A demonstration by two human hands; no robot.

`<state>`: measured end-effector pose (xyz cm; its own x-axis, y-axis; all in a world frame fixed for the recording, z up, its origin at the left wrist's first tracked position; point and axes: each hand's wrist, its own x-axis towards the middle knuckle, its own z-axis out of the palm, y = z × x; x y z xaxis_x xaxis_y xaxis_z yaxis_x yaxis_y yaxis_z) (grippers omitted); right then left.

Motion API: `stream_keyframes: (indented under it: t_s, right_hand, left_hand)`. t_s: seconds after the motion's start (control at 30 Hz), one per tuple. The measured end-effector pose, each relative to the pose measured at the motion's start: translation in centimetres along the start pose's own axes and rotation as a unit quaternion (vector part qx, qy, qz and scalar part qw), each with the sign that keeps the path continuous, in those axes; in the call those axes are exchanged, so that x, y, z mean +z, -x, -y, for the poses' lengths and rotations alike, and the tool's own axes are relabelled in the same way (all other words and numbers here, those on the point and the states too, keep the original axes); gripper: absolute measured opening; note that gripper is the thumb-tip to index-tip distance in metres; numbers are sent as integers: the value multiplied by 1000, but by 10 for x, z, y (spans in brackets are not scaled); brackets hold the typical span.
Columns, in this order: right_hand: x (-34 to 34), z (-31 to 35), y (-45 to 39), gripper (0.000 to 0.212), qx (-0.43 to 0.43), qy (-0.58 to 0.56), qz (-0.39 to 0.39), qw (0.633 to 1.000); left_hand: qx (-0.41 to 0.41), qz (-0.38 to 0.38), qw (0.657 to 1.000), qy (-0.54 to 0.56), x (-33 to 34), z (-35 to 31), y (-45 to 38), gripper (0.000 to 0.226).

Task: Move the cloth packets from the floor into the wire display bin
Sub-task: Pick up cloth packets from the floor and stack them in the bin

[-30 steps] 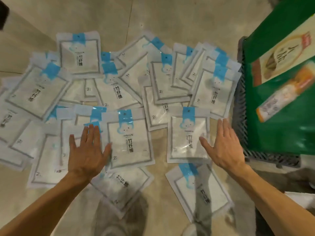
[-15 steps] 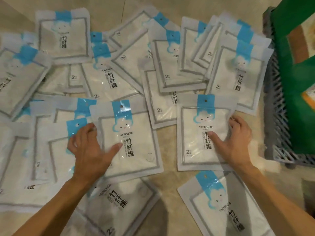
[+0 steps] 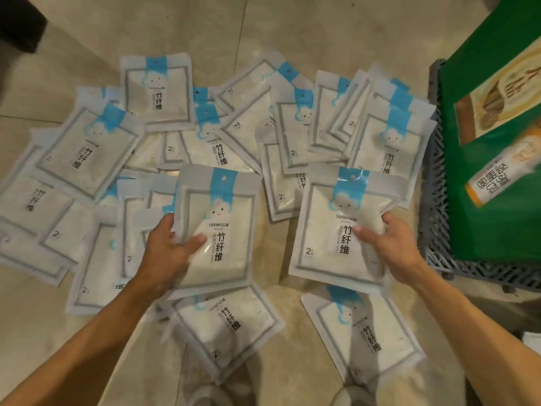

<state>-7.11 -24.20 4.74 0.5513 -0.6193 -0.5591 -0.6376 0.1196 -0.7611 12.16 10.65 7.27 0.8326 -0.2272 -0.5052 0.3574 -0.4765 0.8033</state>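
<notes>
Several white cloth packets with blue cloud labels lie overlapping on the beige floor. My left hand grips one cloth packet by its left edge, lifted off the pile. My right hand holds a second cloth packet by its right edge, also raised. Two more packets lie near my feet. The grey lattice bin stands at the right, close to my right hand.
A green board with product pictures covers the bin's side at the right. A dark object sits in the top left corner. My shoes show at the bottom edge. Bare floor lies beyond the pile.
Both hands went from flat above the packets to closing on one packet each, and both packets have risen off the floor.
</notes>
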Motion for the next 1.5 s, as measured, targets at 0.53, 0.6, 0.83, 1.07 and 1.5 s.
stream_keyframes:
  t_s: [0.53, 0.6, 0.83, 1.07, 1.5]
  right_hand:
    - [-91, 344, 218, 40, 0, -63, 123, 990]
    - [-99, 395, 247, 44, -11, -74, 136, 988]
    - [-111, 565, 366, 67, -64, -66, 194, 977]
    - [-101, 687, 489, 32, -133, -19, 247, 960]
    - [-33, 806, 645, 16, -203, -34, 345, 916]
  left_hand:
    - [-62, -28, 983, 171, -152, -287, 178, 28]
    - [-58, -17, 977, 205, -185, -332, 208, 31]
    - [-37, -4, 968, 249, -312, -471, 323, 57]
    - [17, -36, 959, 281, -431, -555, 448, 66]
    - [83, -131, 938, 311, -536, -579, 633, 114]
